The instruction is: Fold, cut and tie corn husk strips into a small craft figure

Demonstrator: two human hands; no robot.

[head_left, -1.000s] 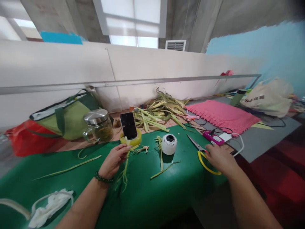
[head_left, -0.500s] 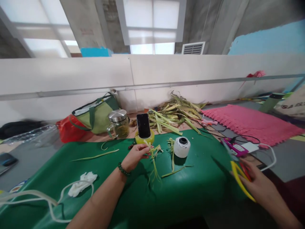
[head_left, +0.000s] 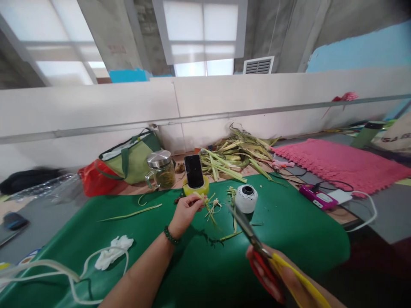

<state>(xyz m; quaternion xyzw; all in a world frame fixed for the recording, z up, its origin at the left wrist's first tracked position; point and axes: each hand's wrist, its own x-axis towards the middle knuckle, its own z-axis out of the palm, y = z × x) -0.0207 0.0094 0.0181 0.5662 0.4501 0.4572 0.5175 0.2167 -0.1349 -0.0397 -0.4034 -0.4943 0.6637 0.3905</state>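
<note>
My left hand point(head_left: 186, 210) pinches a small bundle of green leaf strips point(head_left: 211, 207) over the green table cover point(head_left: 298, 231), just in front of a phone point(head_left: 193, 170) propped in a yellow tape roll point(head_left: 196, 188). My right hand point(head_left: 282, 278) is low at the front right, closed on the red and yellow handles of scissors point(head_left: 253, 239). The blades point up and left toward the leaf strips, a short way from them. A white spool of thread point(head_left: 246, 198) stands just right of the bundle.
A pile of green leaves point(head_left: 236, 156) lies by the white wall. A glass jar with a metal lid point(head_left: 160, 170), a green bag point(head_left: 131, 156), a pink mat point(head_left: 337, 164), a pink device with cables point(head_left: 316, 197) and a white cloth point(head_left: 112, 252) surround the work spot.
My right hand took the scissors from the table's right side and swung them left to the front middle. My left hand kept its hold on the leaf strips.
</note>
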